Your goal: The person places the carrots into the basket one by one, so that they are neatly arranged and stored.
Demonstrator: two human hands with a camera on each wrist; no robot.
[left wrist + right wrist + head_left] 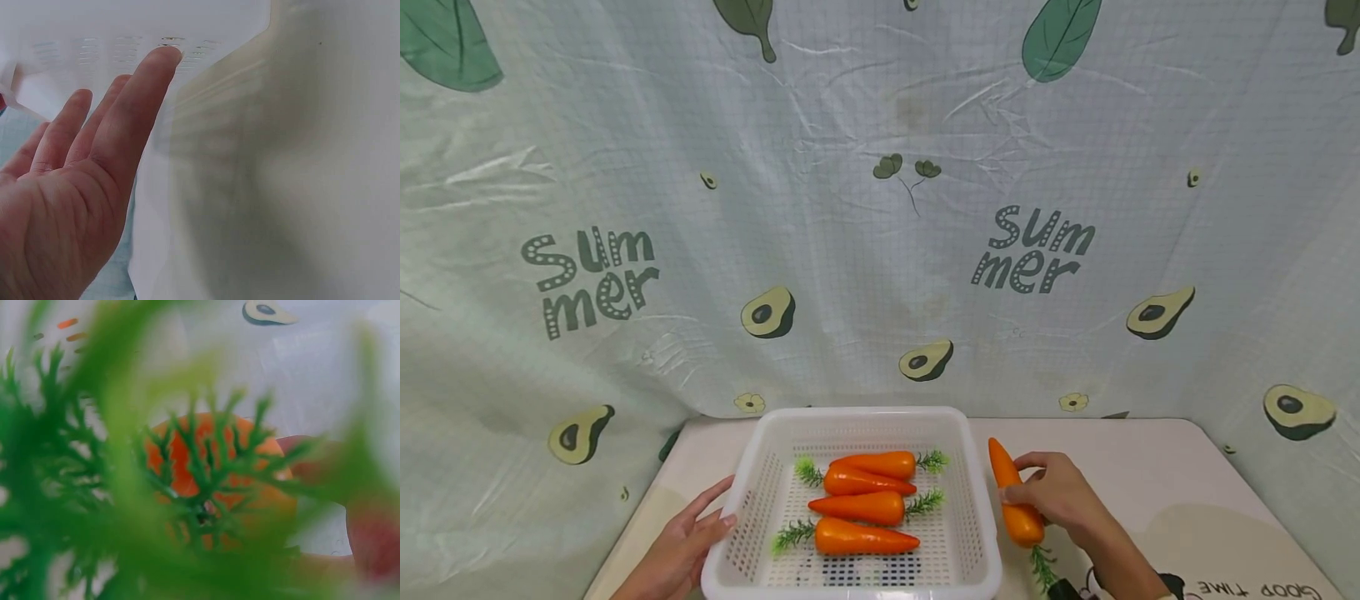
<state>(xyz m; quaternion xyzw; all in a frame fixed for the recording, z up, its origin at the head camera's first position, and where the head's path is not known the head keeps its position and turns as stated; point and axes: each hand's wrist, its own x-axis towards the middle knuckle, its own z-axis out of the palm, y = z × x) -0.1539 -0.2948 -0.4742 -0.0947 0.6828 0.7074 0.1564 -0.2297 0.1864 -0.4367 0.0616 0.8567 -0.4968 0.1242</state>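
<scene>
A white perforated basket point(977, 533) stands on the table and holds several orange toy carrots point(865, 536) with green tops. My left hand point(688, 537) lies flat, fingers straight, touching the basket's left wall point(206, 56). Just right of the basket, my right hand point(1056, 496) grips another orange carrot point(1011, 496), its tip pointing away from me and its green top point(1041, 568) toward me. In the right wrist view the green top point(125, 506) fills the frame, with the orange carrot end point(212, 456) behind it.
The pale table point(1150, 475) is backed by a hanging cloth point(880, 208) printed with avocados and the word "Summer". A printed mat point(1247, 587) lies at the table's near right.
</scene>
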